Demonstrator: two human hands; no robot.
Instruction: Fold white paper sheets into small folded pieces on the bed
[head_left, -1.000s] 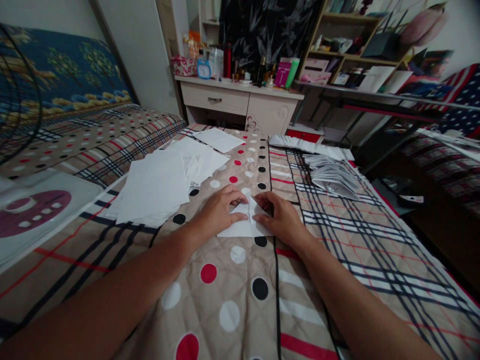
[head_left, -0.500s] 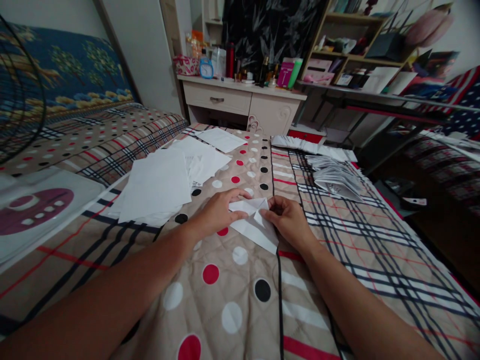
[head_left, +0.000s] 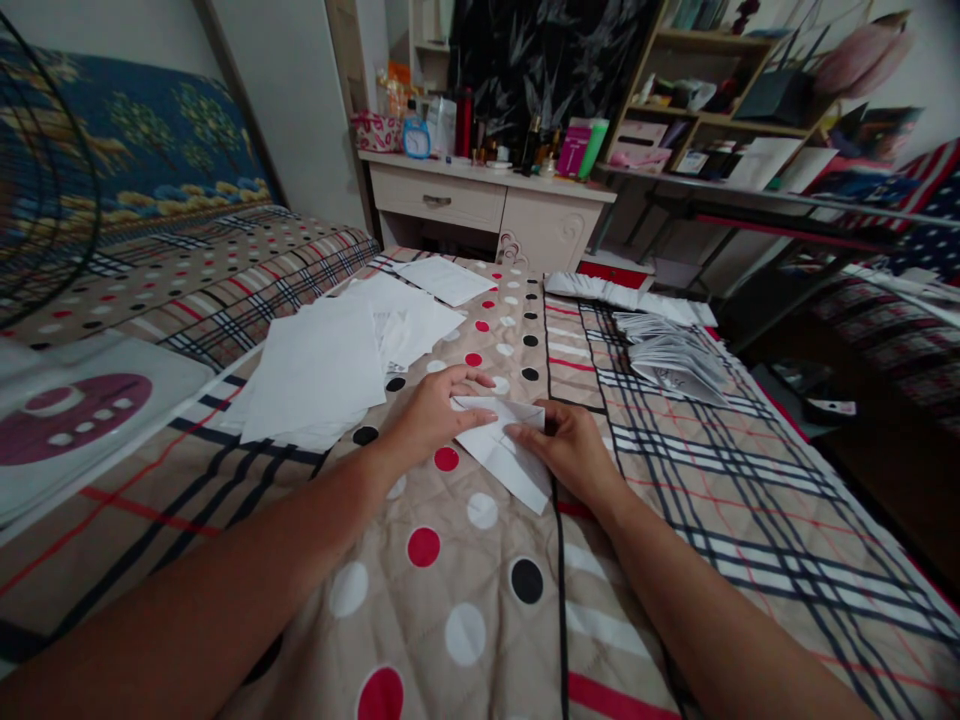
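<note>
A partly folded white paper (head_left: 504,455) lies on the patterned quilt (head_left: 465,580) in front of me. My left hand (head_left: 437,411) rests on its left side, fingers stretched flat over the top fold. My right hand (head_left: 571,448) grips the paper's right edge, thumb on top and fingers curled under. The paper lies turned at an angle, one corner pointing toward me.
A loose stack of white sheets (head_left: 322,365) lies to the left, with a single sheet (head_left: 445,279) beyond. A pile of folded papers (head_left: 671,360) sits to the right. A white fan base (head_left: 71,420) is at far left. A dresser (head_left: 480,205) and shelves (head_left: 720,120) stand behind.
The paper was flat under both hands, then got lifted and turned. Now it lies at an angle, with my left fingers pressing its top fold and my right hand holding its edge.
</note>
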